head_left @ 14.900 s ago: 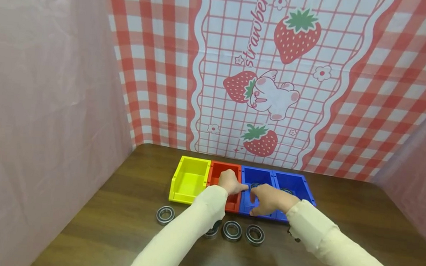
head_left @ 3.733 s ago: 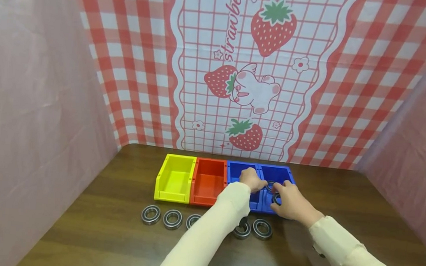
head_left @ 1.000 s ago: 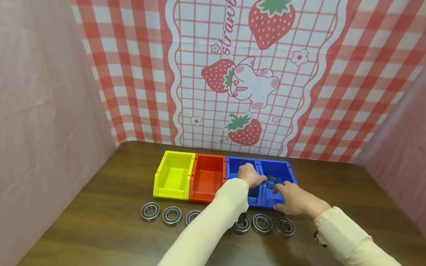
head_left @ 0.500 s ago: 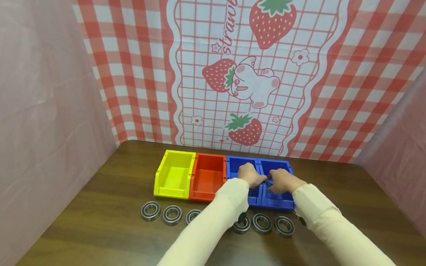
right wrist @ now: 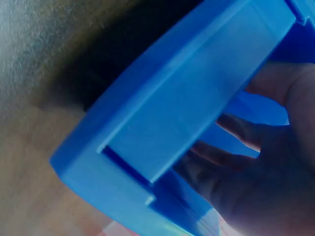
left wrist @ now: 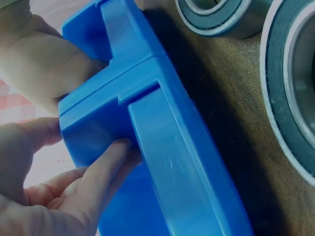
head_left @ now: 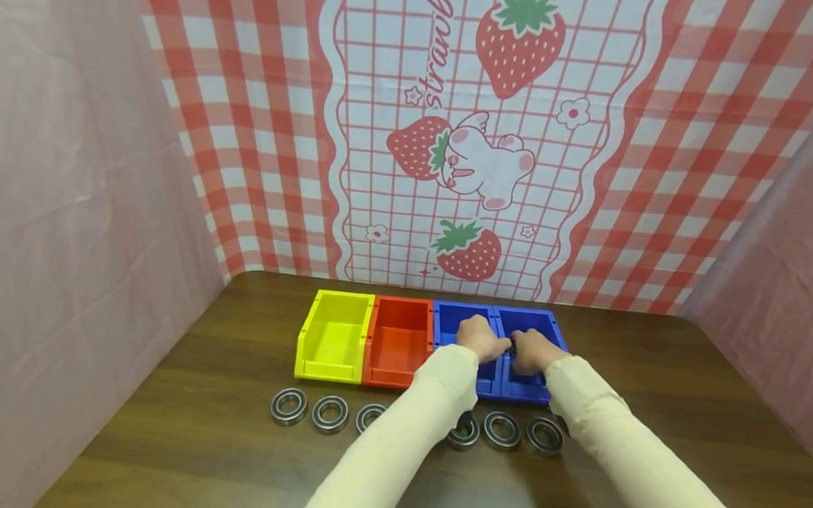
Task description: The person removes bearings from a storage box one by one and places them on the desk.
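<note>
My left hand [head_left: 480, 338] is at the wall between the left blue bin [head_left: 460, 313] and the right blue bin [head_left: 526, 393]. In the left wrist view its thumb lies against the blue edge and its fingers reach inside, pinching the wall. My right hand [head_left: 533, 351] reaches down into the right blue bin, its fingers [right wrist: 236, 129] bent below the front lip in the right wrist view. Whether it holds the bearing that lay there is hidden. On the table before the bins, several steel ball bearings [head_left: 503, 431] lie in a row, partly covered by the left sleeve.
A yellow bin [head_left: 333, 335] and a red bin [head_left: 400, 340] stand joined to the left of the blue ones. Brown tabletop [head_left: 222, 454] surrounds them. A strawberry-print checked cloth [head_left: 486, 134] hangs behind, with pink cloth on both sides.
Earlier, the left hand moved from the red bin to the wall between the blue bins. One bearing passed from the right blue bin to the row's right end. The right hand then moved back into that bin.
</note>
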`<control>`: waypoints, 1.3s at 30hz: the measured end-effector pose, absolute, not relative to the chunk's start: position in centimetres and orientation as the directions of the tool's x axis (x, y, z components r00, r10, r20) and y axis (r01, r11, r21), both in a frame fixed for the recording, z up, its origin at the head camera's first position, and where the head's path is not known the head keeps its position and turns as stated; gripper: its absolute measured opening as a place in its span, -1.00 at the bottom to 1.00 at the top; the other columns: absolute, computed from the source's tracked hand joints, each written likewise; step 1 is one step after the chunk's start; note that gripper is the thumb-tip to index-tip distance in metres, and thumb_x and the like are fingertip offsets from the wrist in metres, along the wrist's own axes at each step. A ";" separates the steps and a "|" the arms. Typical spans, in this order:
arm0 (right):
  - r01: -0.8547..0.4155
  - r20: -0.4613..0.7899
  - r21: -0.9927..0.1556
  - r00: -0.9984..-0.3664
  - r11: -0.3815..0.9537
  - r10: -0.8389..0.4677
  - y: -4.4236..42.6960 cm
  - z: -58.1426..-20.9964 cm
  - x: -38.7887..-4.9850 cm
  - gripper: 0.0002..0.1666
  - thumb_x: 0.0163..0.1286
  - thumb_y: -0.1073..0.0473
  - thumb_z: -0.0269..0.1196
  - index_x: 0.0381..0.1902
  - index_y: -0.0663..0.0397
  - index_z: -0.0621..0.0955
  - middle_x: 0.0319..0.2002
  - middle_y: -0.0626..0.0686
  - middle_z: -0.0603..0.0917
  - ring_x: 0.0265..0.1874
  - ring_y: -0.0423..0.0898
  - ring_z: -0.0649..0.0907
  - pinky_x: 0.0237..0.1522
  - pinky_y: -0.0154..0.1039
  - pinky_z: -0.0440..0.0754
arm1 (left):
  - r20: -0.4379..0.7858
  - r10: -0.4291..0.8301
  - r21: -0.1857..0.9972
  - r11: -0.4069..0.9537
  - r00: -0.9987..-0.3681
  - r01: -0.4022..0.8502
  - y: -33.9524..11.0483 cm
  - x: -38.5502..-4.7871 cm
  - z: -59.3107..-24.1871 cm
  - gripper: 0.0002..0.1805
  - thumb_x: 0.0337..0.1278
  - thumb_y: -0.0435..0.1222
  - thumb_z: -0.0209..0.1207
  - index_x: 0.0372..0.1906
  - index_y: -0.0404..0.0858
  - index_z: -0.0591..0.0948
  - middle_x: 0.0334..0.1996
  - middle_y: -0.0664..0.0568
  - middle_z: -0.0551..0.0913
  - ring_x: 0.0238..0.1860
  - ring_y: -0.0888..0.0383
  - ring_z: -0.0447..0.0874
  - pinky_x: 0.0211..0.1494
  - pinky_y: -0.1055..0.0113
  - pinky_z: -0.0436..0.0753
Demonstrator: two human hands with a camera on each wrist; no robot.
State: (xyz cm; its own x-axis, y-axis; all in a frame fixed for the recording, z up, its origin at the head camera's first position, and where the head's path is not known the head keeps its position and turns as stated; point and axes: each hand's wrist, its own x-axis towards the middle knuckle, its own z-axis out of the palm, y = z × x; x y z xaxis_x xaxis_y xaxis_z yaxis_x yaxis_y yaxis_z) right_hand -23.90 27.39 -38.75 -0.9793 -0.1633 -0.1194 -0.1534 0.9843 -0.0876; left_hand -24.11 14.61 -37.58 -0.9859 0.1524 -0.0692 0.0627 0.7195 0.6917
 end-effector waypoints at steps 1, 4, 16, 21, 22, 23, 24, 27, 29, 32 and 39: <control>-0.152 -0.112 -0.094 -0.980 0.984 -0.162 27.5 -38.9 -23.9 -0.31 -0.03 0.34 0.19 0.10 0.61 0.41 -0.01 0.56 0.53 0.09 0.42 0.52 0.18 0.16 0.49 | -0.067 0.151 0.691 0.720 -0.986 0.063 14.6 -24.1 -37.6 -0.69 0.06 -0.09 0.31 -0.41 -0.29 0.65 -0.34 -0.09 0.71 -0.44 0.16 0.57 -0.29 0.35 0.62; -0.144 -0.102 -0.109 -0.983 0.984 -0.155 27.6 -38.9 -23.9 -0.29 -0.04 0.33 0.23 0.11 0.60 0.40 -0.01 0.56 0.52 0.08 0.42 0.52 0.16 0.17 0.50 | -0.066 0.149 0.694 0.717 -0.987 0.062 14.6 -24.1 -37.6 -0.69 0.05 -0.09 0.32 -0.41 -0.29 0.66 -0.34 -0.08 0.71 -0.44 0.17 0.56 -0.28 0.35 0.63; -0.070 -0.103 -0.199 -0.990 0.977 -0.092 27.3 -39.7 -23.8 -0.39 0.09 0.35 0.14 0.12 0.50 0.33 -0.03 0.58 0.43 -0.02 0.49 0.51 0.04 0.28 0.50 | -0.078 0.134 0.697 0.716 -0.988 0.042 14.7 -24.2 -37.7 -0.68 0.04 -0.09 0.33 -0.35 -0.30 0.67 -0.27 -0.10 0.72 -0.39 0.15 0.59 -0.23 0.32 0.65; -0.088 -0.048 -0.182 -0.994 0.979 -0.099 27.8 -41.3 -24.2 -0.35 0.11 0.35 0.11 0.19 0.51 0.32 0.01 0.60 0.40 0.01 0.56 0.46 0.07 0.36 0.45 | -0.071 0.125 0.684 0.728 -0.990 0.042 14.8 -24.2 -37.8 -0.66 0.04 -0.08 0.32 -0.29 -0.31 0.67 -0.22 -0.11 0.72 -0.34 0.13 0.63 -0.21 0.30 0.66; -0.100 -0.029 -0.177 -0.994 0.979 -0.107 27.8 -41.4 -24.2 -0.36 0.11 0.35 0.10 0.18 0.52 0.33 0.00 0.59 0.41 -0.01 0.56 0.46 0.06 0.36 0.46 | -0.069 0.124 0.682 0.730 -0.990 0.044 14.9 -24.2 -37.8 -0.65 0.04 -0.07 0.32 -0.28 -0.31 0.68 -0.22 -0.11 0.72 -0.33 0.13 0.64 -0.20 0.30 0.66; -0.113 -0.010 -0.169 -0.993 0.979 -0.116 27.9 -41.5 -24.2 -0.38 0.11 0.35 0.10 0.16 0.52 0.35 -0.02 0.59 0.42 -0.03 0.55 0.48 0.04 0.36 0.46 | -0.067 0.126 0.683 0.729 -0.990 0.047 14.9 -24.3 -37.8 -0.65 0.04 -0.07 0.33 -0.26 -0.31 0.68 -0.21 -0.11 0.72 -0.33 0.13 0.64 -0.20 0.30 0.66; -0.129 0.012 -0.162 -0.992 0.978 -0.129 27.9 -41.6 -24.1 -0.40 0.10 0.35 0.10 0.14 0.52 0.36 -0.04 0.58 0.44 -0.06 0.54 0.49 0.03 0.35 0.47 | -0.066 0.127 0.683 0.728 -0.990 0.048 14.9 -24.3 -37.8 -0.64 0.04 -0.07 0.32 -0.25 -0.32 0.67 -0.20 -0.12 0.72 -0.32 0.12 0.64 -0.20 0.29 0.66; -0.157 0.047 -0.151 -0.987 0.976 -0.151 27.6 -41.3 -23.8 -0.41 0.07 0.36 0.13 0.10 0.51 0.41 -0.08 0.55 0.47 -0.12 0.49 0.51 0.02 0.31 0.48 | -0.062 0.128 0.684 0.728 -0.990 0.051 15.1 -24.4 -37.9 -0.62 0.03 -0.07 0.33 -0.22 -0.33 0.67 -0.19 -0.13 0.72 -0.32 0.12 0.64 -0.20 0.28 0.66; -0.172 0.066 -0.139 -0.984 0.975 -0.165 27.8 -41.5 -23.9 -0.39 0.05 0.34 0.15 0.11 0.50 0.43 -0.07 0.55 0.49 -0.12 0.48 0.52 0.04 0.30 0.48 | -0.062 0.128 0.685 0.727 -0.990 0.051 15.2 -24.4 -37.9 -0.60 0.03 -0.07 0.33 -0.19 -0.33 0.67 -0.17 -0.13 0.72 -0.29 0.11 0.66 -0.19 0.27 0.66; -0.185 0.077 -0.128 -0.981 0.974 -0.176 28.1 -41.9 -24.1 -0.35 0.05 0.32 0.16 0.15 0.50 0.43 0.00 0.57 0.48 -0.07 0.49 0.51 0.10 0.31 0.45 | -0.066 0.124 0.684 0.728 -0.990 0.046 15.3 -24.4 -37.9 -0.56 0.03 -0.05 0.33 -0.14 -0.33 0.66 -0.13 -0.13 0.72 -0.21 0.08 0.68 -0.14 0.25 0.67; -0.230 0.156 -0.099 -0.964 0.968 -0.213 28.7 -42.2 -24.3 -0.39 0.07 0.31 0.16 0.13 0.45 0.46 0.00 0.55 0.49 -0.08 0.49 0.51 0.05 0.32 0.47 | -0.075 0.114 0.695 0.718 -0.991 0.030 15.4 -24.4 -37.9 -0.58 0.03 -0.05 0.34 -0.19 -0.33 0.66 -0.23 -0.12 0.72 -0.32 0.10 0.66 -0.23 0.28 0.66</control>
State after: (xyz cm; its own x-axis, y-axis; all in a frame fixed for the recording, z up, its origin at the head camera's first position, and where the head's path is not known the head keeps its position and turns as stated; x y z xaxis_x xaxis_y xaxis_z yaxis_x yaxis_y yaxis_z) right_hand -24.32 28.74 -42.23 -0.9645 -0.2132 0.1560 -0.2301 0.9681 -0.0989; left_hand -24.41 15.40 -37.94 -0.9906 0.1143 -0.0752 0.0300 0.7180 0.6954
